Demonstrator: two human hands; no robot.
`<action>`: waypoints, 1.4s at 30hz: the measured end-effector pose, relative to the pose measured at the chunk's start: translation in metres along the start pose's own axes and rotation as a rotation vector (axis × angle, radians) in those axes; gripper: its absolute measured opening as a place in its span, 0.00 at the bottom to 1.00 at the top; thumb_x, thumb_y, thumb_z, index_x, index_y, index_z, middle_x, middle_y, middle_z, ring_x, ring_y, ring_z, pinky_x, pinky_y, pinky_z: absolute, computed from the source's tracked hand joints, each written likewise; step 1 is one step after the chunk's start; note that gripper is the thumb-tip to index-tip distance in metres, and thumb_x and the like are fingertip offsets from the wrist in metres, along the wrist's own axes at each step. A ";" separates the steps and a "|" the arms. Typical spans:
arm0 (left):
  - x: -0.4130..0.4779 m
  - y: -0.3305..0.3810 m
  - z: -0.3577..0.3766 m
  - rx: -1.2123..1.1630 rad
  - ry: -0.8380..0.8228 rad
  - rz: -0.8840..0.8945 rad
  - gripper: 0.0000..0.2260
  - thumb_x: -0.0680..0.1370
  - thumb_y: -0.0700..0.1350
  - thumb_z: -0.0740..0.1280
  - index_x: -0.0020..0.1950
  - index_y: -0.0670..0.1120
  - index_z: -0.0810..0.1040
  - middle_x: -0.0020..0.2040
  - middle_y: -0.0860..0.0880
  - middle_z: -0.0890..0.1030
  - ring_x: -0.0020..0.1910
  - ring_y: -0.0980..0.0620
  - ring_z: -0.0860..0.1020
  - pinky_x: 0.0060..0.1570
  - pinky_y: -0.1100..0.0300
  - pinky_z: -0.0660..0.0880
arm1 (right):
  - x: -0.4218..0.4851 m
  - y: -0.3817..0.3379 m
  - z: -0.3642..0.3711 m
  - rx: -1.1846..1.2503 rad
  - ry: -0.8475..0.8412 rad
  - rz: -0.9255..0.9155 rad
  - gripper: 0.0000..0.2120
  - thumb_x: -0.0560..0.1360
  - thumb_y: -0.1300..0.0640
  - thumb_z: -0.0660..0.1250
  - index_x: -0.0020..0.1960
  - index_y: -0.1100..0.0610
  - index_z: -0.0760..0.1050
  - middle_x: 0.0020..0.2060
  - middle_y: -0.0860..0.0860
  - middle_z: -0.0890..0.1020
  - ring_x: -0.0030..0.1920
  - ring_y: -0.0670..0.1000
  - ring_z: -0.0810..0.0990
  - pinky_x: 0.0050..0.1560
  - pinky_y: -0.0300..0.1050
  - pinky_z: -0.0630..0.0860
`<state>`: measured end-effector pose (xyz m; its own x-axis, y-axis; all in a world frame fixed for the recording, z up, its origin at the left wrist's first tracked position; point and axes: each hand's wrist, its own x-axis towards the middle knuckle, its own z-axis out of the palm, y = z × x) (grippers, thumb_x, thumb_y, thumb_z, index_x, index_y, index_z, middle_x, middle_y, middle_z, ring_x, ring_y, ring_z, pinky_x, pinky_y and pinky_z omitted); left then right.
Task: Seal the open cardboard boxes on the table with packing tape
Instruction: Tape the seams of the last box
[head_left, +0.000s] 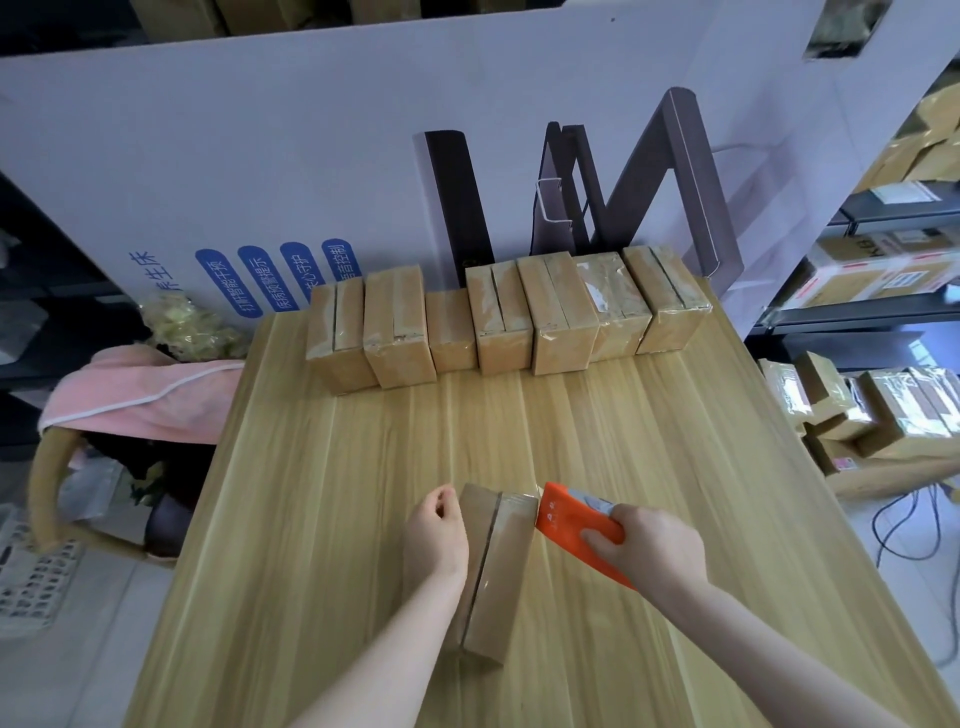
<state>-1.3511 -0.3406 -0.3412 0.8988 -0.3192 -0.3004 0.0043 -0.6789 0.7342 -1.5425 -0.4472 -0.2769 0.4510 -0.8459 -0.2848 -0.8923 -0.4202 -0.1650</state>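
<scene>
Box (493, 566) lay at near centre of bench (337, 467), seam up. Judged light, stiff-walled, prone to sliding on smooth wood; best braced at side walls, not flaps. Glossy tape (527, 503) ran from box's far right corner to orange dispenser (571, 519). Left hand (436, 530) against box's left side, fingers curled; grip unclear. Right hand (649, 540) clasped dispenser. Row of boxes (504, 312) stood at far edge.

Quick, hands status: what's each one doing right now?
Left hand: against the box's left side, fingers loosely curled; grip cannot be told.
Right hand: gripping the orange tape dispenser.
</scene>
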 end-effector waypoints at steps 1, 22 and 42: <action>-0.004 -0.001 0.000 0.022 -0.032 0.049 0.15 0.81 0.53 0.59 0.60 0.49 0.80 0.56 0.52 0.82 0.53 0.51 0.79 0.52 0.59 0.75 | 0.000 -0.002 -0.003 -0.008 -0.009 0.000 0.18 0.74 0.35 0.60 0.46 0.49 0.77 0.36 0.45 0.80 0.39 0.48 0.79 0.35 0.39 0.72; -0.010 -0.006 0.001 0.059 -0.212 0.180 0.21 0.82 0.51 0.59 0.72 0.41 0.70 0.70 0.46 0.73 0.70 0.50 0.69 0.66 0.63 0.63 | 0.010 -0.054 -0.023 -0.147 0.035 -0.032 0.16 0.78 0.51 0.57 0.33 0.52 0.64 0.27 0.45 0.68 0.35 0.51 0.76 0.30 0.39 0.63; -0.015 -0.006 -0.003 -0.208 -0.143 -0.050 0.11 0.81 0.49 0.62 0.56 0.43 0.75 0.49 0.50 0.78 0.48 0.50 0.76 0.42 0.60 0.69 | 0.010 -0.019 -0.016 -0.041 0.087 0.041 0.18 0.77 0.38 0.58 0.52 0.50 0.78 0.42 0.49 0.84 0.46 0.53 0.83 0.38 0.42 0.70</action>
<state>-1.3629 -0.3294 -0.3393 0.8243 -0.3884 -0.4120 0.1508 -0.5506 0.8210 -1.5214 -0.4528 -0.2615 0.4122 -0.8871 -0.2075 -0.9109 -0.3962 -0.1155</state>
